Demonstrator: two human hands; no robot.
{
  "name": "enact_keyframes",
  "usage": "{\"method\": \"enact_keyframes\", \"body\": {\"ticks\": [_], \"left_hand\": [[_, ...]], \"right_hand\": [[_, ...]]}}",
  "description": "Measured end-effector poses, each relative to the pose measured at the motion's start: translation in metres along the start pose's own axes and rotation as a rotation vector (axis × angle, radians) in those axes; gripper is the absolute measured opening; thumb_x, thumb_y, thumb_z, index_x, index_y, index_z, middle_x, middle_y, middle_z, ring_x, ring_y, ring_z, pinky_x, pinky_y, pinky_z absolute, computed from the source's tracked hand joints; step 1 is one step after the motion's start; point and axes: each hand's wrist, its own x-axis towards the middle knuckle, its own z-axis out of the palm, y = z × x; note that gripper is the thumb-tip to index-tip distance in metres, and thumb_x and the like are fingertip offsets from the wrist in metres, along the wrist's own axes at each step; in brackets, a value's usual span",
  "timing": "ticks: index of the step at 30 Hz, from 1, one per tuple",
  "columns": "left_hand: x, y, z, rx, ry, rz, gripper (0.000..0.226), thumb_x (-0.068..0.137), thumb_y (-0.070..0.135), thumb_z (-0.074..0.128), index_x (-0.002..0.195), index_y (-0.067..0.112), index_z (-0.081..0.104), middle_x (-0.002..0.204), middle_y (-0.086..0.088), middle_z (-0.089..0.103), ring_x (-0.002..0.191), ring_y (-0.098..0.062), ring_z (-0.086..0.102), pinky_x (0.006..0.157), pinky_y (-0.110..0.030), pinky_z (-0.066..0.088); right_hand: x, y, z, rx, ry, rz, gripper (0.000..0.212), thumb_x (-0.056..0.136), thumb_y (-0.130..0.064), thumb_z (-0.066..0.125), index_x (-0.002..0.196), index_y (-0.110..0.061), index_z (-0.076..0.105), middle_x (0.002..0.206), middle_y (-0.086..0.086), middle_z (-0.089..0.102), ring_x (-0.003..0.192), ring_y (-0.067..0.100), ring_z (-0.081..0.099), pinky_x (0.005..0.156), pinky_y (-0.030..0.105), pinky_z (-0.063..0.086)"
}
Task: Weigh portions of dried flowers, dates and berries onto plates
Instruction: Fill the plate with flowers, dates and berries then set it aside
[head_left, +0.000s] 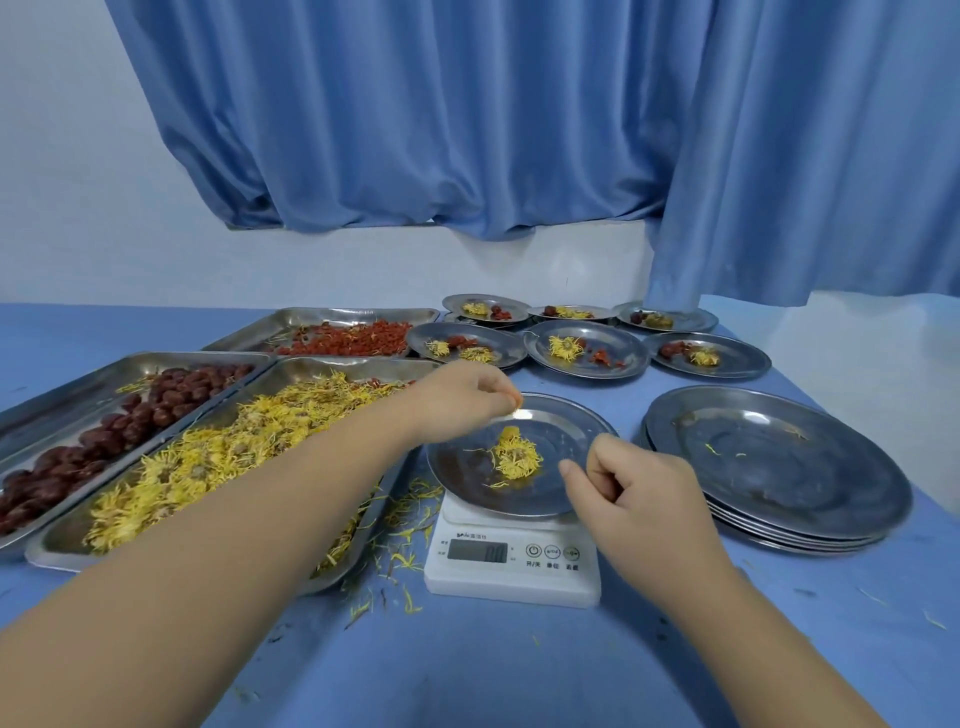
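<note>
The left hand (462, 397) pinches a small orange bit (517, 401) in its fingertips above the plate (569, 428) on the scale (511, 569). The right hand (639, 493) is curled by the plate's right rim; I cannot tell if it holds anything.

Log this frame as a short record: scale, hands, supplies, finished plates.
scale: white scale, display too blurred to read
on scale: plate holding one dried flower
left: left hand above the plate's far rim, pinches an orange bit
right: right hand by the plate's near right rim, fingers curled, nothing seen in it
supplies: flower tray, date tray, berry tray, all on the left
finished: six filled plates behind the scale
spare: stack of plates right of the scale
</note>
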Motion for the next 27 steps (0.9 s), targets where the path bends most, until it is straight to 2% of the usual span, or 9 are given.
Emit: {"method": "enact_keyframes", "body": {"ticks": [2, 6, 11, 16, 19, 21, 22, 24, 27], "left_hand": [[-0.010, -0.003, -0.012, -0.061, 0.032, -0.001, 0.014, 0.094, 0.039, 0.057, 0.098, 0.036, 0.069, 0.103, 0.022, 0.065, 0.096, 0.005, 0.059, 0.083, -0.024, 0.047], [-0.039, -0.023, -0.036, -0.238, 0.054, -0.039, 0.017, 0.096, 0.034, 0.054, 0.100, 0.031, 0.071, 0.098, 0.012, 0.073, 0.090, -0.005, 0.070, 0.074, -0.025, 0.054], [-0.070, -0.069, -0.070, -0.176, 0.163, -0.147, 0.017, 0.096, 0.031, 0.055, 0.101, 0.037, 0.070, 0.100, 0.014, 0.072, 0.090, -0.009, 0.070, 0.088, -0.039, 0.055], [-0.098, -0.114, -0.128, -0.164, 0.288, -0.234, 0.016, 0.098, 0.027, 0.055, 0.103, 0.031, 0.069, 0.094, 0.004, 0.074, 0.083, -0.017, 0.070, 0.077, -0.031, 0.056], [-0.118, -0.146, -0.167, -0.093, 0.417, -0.298, 0.017, 0.098, 0.031, 0.054, 0.097, 0.031, 0.070, 0.081, -0.002, 0.071, 0.072, -0.019, 0.062, 0.070, -0.036, 0.052], [-0.129, -0.170, -0.189, 0.019, 0.508, -0.337, 0.019, 0.098, 0.034, 0.051, 0.092, 0.030, 0.069, 0.080, -0.004, 0.069, 0.064, -0.017, 0.057, 0.061, -0.031, 0.046], [-0.134, -0.182, -0.196, 0.036, 0.532, -0.357, 0.020, 0.098, 0.034, 0.051, 0.092, 0.027, 0.068, 0.083, -0.007, 0.068, 0.066, -0.019, 0.056, 0.062, -0.032, 0.044], [-0.139, -0.206, -0.204, 0.098, 0.542, -0.408, 0.019, 0.099, 0.031, 0.050, 0.096, 0.022, 0.066, 0.098, -0.008, 0.068, 0.085, -0.023, 0.059, 0.078, -0.037, 0.045], [-0.143, -0.237, -0.202, 0.273, 0.454, -0.499, 0.023, 0.099, 0.025, 0.049, 0.115, 0.020, 0.065, 0.123, -0.007, 0.061, 0.112, -0.026, 0.054, 0.098, -0.038, 0.038]], "right_hand": [[-0.003, -0.005, 0.003, -0.008, -0.019, -0.024, 0.051, 0.084, -0.021, 0.066, 0.055, -0.025, 0.023, 0.046, -0.004, 0.031, 0.048, 0.015, 0.033, 0.046, 0.034, 0.033], [-0.010, -0.019, 0.015, -0.002, -0.060, -0.105, 0.050, 0.084, -0.026, 0.065, 0.057, -0.024, 0.023, 0.050, -0.003, 0.033, 0.048, 0.014, 0.033, 0.047, 0.026, 0.029], [-0.003, -0.057, 0.041, 0.005, -0.137, -0.211, 0.042, 0.085, -0.043, 0.050, 0.059, -0.028, 0.022, 0.051, -0.004, 0.031, 0.052, 0.013, 0.035, 0.047, 0.024, 0.028], [0.003, -0.092, 0.082, -0.019, -0.251, -0.283, 0.029, 0.089, -0.051, 0.037, 0.069, -0.031, 0.040, 0.070, -0.010, 0.043, 0.062, 0.009, 0.044, 0.054, 0.027, 0.040], [-0.005, -0.098, 0.101, -0.086, -0.305, -0.334, 0.025, 0.091, -0.048, 0.039, 0.085, -0.028, 0.053, 0.085, -0.015, 0.045, 0.070, 0.003, 0.044, 0.060, 0.024, 0.042], [-0.008, -0.097, 0.107, -0.129, -0.315, -0.354, 0.023, 0.090, -0.046, 0.044, 0.086, -0.027, 0.057, 0.087, -0.014, 0.048, 0.073, 0.003, 0.044, 0.061, 0.020, 0.040], [-0.009, -0.097, 0.108, -0.135, -0.316, -0.347, 0.022, 0.090, -0.045, 0.045, 0.086, -0.028, 0.057, 0.087, -0.014, 0.048, 0.073, 0.002, 0.044, 0.061, 0.019, 0.040], [-0.009, -0.094, 0.109, -0.125, -0.321, -0.319, 0.022, 0.089, -0.046, 0.045, 0.086, -0.028, 0.058, 0.086, -0.015, 0.046, 0.074, 0.001, 0.044, 0.060, 0.014, 0.037], [-0.008, -0.093, 0.108, -0.114, -0.318, -0.295, 0.020, 0.088, -0.045, 0.046, 0.086, -0.030, 0.058, 0.085, -0.017, 0.045, 0.072, 0.000, 0.045, 0.060, 0.008, 0.031]]}}
